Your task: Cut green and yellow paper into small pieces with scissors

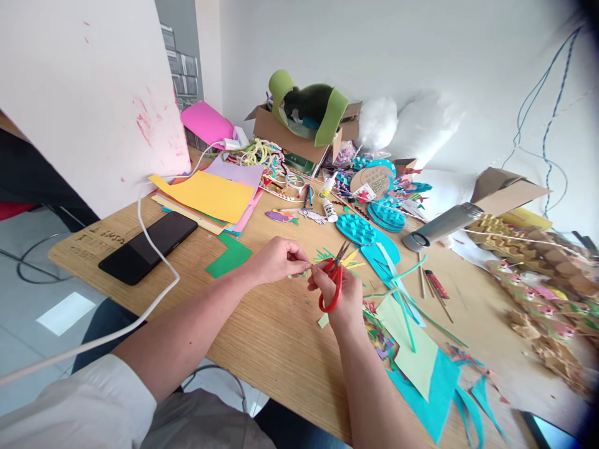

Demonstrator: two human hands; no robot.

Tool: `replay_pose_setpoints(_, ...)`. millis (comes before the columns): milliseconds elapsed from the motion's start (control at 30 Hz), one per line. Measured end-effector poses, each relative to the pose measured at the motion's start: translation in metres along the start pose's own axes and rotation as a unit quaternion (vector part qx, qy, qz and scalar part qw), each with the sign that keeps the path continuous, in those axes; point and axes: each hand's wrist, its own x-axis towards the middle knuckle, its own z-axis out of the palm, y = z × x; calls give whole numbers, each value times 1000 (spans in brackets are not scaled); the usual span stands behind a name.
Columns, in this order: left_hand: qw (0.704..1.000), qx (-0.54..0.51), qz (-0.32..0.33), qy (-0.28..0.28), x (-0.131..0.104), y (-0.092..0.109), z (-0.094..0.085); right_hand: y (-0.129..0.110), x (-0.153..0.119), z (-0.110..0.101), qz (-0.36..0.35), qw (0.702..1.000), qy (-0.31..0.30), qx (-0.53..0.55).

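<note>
My right hand (347, 298) is closed on red-handled scissors (338, 288), whose metal blades point away from me. Its thumb and fingertips also come together close to my left hand. My left hand (277, 257) is closed in a pinch; whatever is between its fingertips is too small to make out. Thin green paper strips (324, 254) and yellow paper strips (352, 260) lie just beyond the hands. On the table left of my left hand is a green paper piece (230, 257). A small pale green scrap (323, 320) lies below my right hand.
A phone (148, 247) and stacked coloured paper (206, 194) are on the left, with a white cable (148, 231) crossing. Glue bottles (330, 211), blue craft pieces (355, 229) and a metal flask (442, 226) stand or lie farther back. Turquoise sheets (433, 399) lie right.
</note>
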Motion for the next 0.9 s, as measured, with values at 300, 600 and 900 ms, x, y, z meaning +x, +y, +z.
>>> replay_pose_setpoints(300, 990, -87, -36, 101, 2, 3, -1, 10, 7, -4, 22, 998, -41, 38)
replay_pose_setpoints(600, 975, -150, -16, 161, 4, 8, -4, 16, 9, 4, 47, 984, -44, -164)
replay_pose_setpoints(900, 961, -236, 13, 147, 4, 3, -5, 21, 10, 0, 33, 998, -9, -55)
